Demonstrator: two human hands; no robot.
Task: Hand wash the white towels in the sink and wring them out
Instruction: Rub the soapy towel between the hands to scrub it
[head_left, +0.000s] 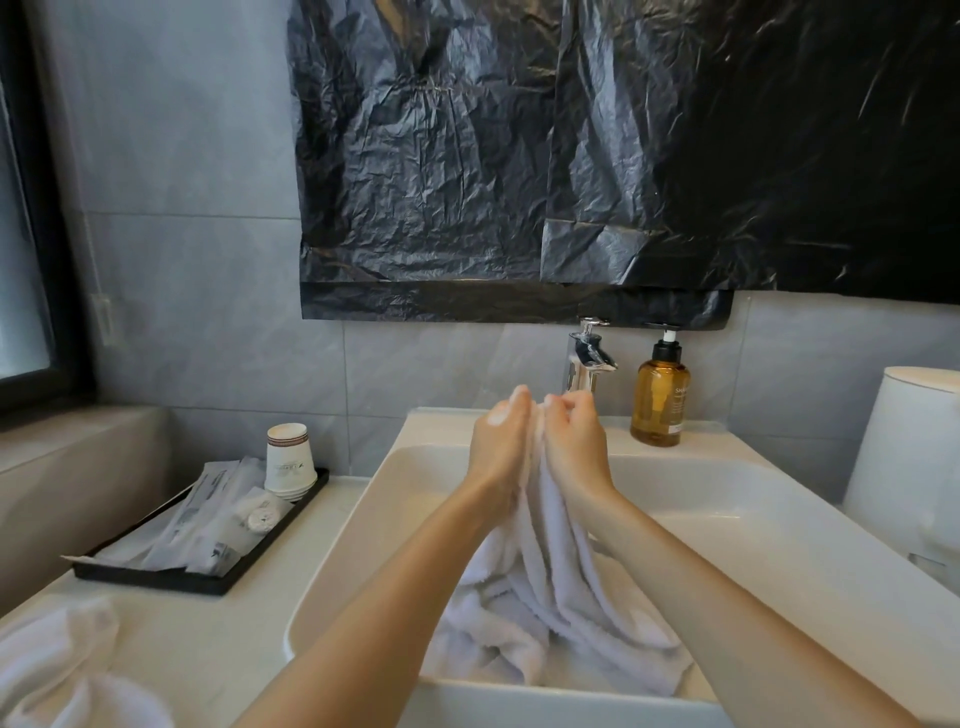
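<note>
A wet white towel (550, 587) hangs in folds from between my two hands down into the white rectangular sink (727, 499), where its lower part lies bunched. My left hand (501, 441) presses against the towel's top from the left, fingers fairly straight and soapy. My right hand (574, 434) grips the towel's top edge with curled fingers. Both hands are raised above the basin, just in front of the chrome faucet (589, 361). Another white towel (57, 670) lies on the counter at the lower left.
An amber pump bottle (660, 400) stands on the sink's back rim right of the faucet. A black tray (208, 530) with paper cups and wrapped amenities sits on the counter left. A white toilet tank (904, 452) is at right. Black plastic covers the wall above.
</note>
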